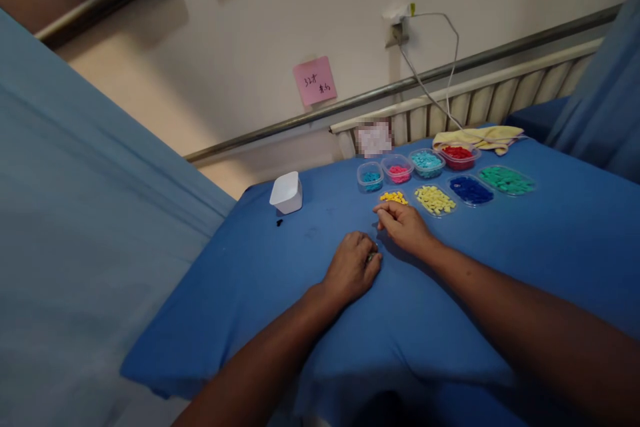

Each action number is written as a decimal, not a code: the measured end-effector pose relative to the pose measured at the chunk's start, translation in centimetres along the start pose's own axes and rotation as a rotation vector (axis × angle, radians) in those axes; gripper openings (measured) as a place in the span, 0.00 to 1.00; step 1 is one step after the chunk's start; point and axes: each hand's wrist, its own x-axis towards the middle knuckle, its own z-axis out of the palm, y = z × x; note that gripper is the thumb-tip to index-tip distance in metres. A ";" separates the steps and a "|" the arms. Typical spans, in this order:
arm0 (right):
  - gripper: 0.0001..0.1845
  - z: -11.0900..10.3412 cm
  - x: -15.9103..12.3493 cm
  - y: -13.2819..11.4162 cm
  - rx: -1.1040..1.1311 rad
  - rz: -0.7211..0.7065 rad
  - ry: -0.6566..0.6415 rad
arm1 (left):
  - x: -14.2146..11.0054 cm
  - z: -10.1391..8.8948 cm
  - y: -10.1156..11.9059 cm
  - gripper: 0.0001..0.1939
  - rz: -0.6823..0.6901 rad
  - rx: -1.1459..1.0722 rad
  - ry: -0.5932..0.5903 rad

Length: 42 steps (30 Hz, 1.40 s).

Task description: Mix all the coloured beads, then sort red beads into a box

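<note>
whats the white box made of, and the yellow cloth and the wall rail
White box: probably plastic, smooth with a soft sheen and rounded corners.
Yellow cloth: a soft textile, matt and rumpled into folds; fibre unclear.
Wall rail: likely metal, dull grey with a faint shine along it, though painted wood is possible.

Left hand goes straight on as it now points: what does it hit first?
Probably the right hand, close ahead of the left hand. Relative height is unclear from this view, so it might pass underneath.
</note>
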 end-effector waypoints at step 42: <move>0.17 -5.9 2.4 -1.9 -1.276 0.332 -0.162 | 2.9 -1.9 -6.5 0.36 0.028 0.097 -0.154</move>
